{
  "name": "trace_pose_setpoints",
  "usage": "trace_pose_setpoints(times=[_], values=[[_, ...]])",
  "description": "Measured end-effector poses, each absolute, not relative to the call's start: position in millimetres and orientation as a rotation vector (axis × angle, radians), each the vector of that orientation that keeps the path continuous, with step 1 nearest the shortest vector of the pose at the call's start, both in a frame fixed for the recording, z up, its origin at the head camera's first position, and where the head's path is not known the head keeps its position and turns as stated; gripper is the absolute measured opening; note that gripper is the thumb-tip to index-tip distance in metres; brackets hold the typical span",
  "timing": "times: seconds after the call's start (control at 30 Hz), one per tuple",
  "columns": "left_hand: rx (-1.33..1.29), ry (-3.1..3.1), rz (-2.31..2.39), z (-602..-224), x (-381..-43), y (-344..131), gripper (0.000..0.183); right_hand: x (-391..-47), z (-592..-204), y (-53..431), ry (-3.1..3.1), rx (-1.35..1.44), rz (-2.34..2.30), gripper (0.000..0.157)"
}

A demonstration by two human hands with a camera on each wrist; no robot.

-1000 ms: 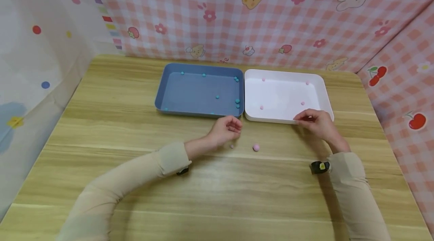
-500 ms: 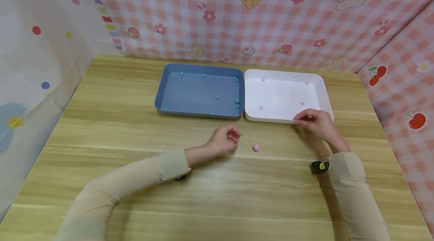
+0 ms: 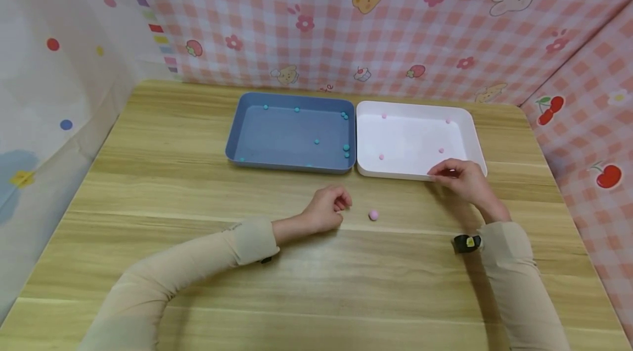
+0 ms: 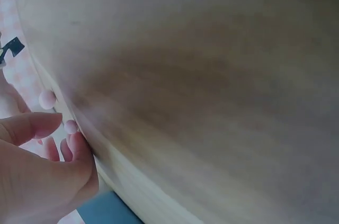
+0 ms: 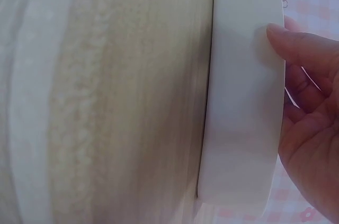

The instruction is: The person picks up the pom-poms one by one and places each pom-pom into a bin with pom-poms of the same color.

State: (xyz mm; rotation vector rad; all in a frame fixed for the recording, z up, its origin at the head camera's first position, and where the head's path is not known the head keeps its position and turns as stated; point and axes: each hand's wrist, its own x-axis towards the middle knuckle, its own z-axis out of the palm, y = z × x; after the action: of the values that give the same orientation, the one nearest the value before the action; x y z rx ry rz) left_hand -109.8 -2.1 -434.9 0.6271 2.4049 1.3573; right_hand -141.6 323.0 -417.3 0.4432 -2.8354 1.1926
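My left hand (image 3: pixel 326 209) is low over the wooden table, its thumb and index finger around a small pink ball (image 4: pixel 71 126). In the left wrist view a slight gap shows between thumb tip and ball, and the ball lies against the index fingertip. The head view hides this ball behind the hand. A larger pink ball (image 3: pixel 373 215) rests on the table to the right of the left hand. My right hand (image 3: pixel 462 180) pinches the front rim of the white tray (image 5: pixel 243 107), thumb outside and fingers inside.
A blue-grey tray (image 3: pixel 277 134) holding several teal balls (image 3: pixel 346 148) stands left of the white tray, side by side. Several pink balls (image 3: pixel 381 157) lie scattered inside the white tray. A gingham curtain (image 3: pixel 326 21) hangs behind the table (image 3: pixel 316 296).
My left hand has come down from the blue-grey tray's front edge toward me, covering the small ball on the table. The right hand stays at the white tray's rim.
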Motion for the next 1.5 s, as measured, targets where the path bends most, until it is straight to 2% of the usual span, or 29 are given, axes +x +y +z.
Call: trace_pose_setpoints(times=[0.43, 0.67, 0.8, 1.17, 1.33, 1.5], values=[[0.789, 2.499, 1.251, -438.2, -109.8, 0.3, 0.029, -141.3, -416.2, 322.9, -2.838, 0.454, 1.193, 0.009], [0.899, 2.521, 1.19, -437.1, -110.3, 0.4, 0.029, -127.9, -386.4, 301.8, -2.809, 0.471, 1.192, 0.012], [0.911, 2.518, 1.211, -437.4, -111.8, 0.5, 0.028, -127.0, -385.8, 300.8, -2.803, 0.476, 1.198, 0.011], [0.86, 2.453, 1.481, -419.6, -135.1, 10.6, 0.021, -132.3, -394.8, 309.5, -2.805, 0.474, 1.203, 0.011], [0.765, 2.424, 1.6, -408.1, -150.3, 20.9, 0.022, -141.5, -413.6, 323.5, -2.813, 0.462, 1.219, 0.014], [0.683, 2.42, 1.62, -398.0, -160.7, 32.7, 0.022, -144.0, -416.8, 326.6, -2.824, 0.466, 1.237, 0.013]])
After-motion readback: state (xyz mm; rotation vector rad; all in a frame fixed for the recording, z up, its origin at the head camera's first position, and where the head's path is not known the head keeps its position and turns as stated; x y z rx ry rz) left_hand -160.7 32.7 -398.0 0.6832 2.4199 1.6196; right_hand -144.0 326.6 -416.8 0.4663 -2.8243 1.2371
